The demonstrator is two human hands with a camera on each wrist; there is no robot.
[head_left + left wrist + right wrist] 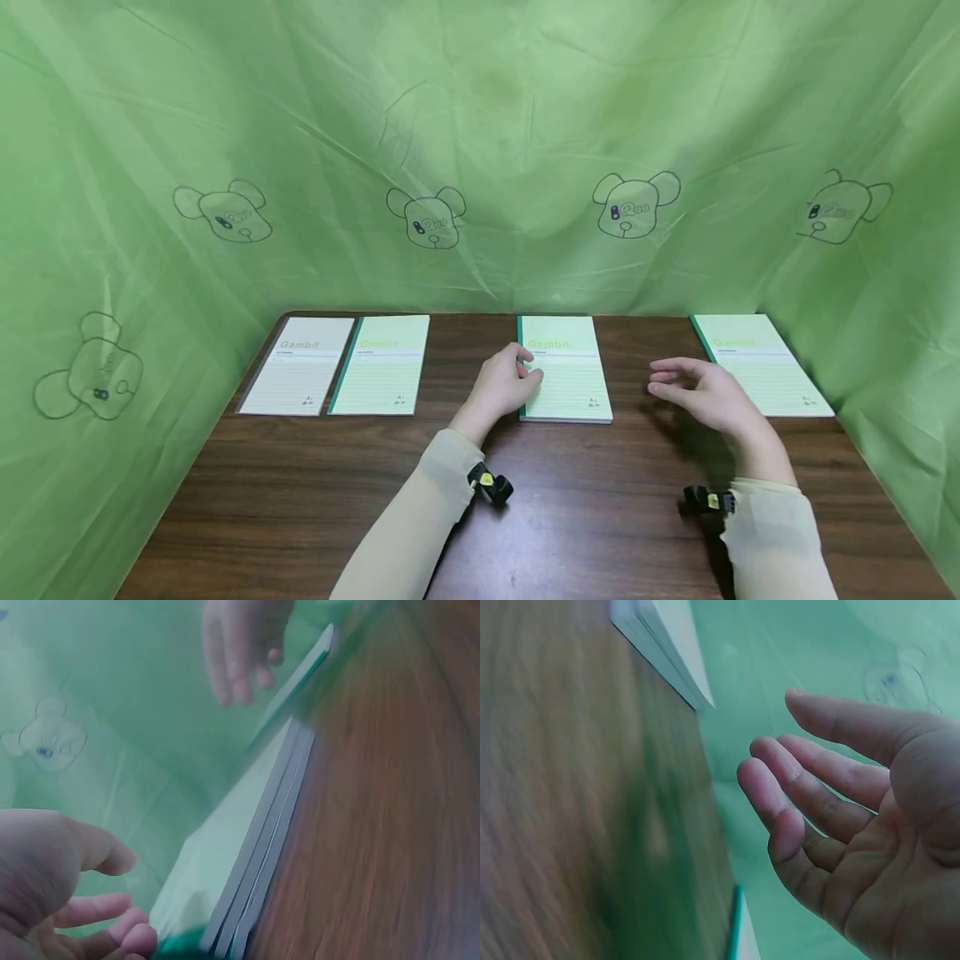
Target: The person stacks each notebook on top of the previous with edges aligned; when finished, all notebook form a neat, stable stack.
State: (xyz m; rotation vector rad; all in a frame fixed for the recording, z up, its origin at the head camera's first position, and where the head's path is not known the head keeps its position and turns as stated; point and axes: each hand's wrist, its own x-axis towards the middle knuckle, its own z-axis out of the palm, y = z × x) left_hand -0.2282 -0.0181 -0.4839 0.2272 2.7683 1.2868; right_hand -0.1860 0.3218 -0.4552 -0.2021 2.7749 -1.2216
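Observation:
A small stack of green-spined notebooks (566,379) lies in the middle of the table, its layered edges (259,847) visible in the left wrist view. My left hand (504,383) is at the spine side of that stack, thumb apart from the loosely bent fingers; whether a fingertip touches the spine I cannot tell. Between the stack and a single green-spined notebook (772,371) at the right, my right hand (705,396) hovers above the table. Its fingers are relaxed and slightly bent, with nothing in them, as the palm (885,862) in the right wrist view shows.
At the left lie a grey-spined notebook (296,367) and a green-spined notebook (381,367), side by side. All rest on a dark wooden table (585,517). A green curtain (517,150) with bear-head drawings surrounds the table's back and sides.

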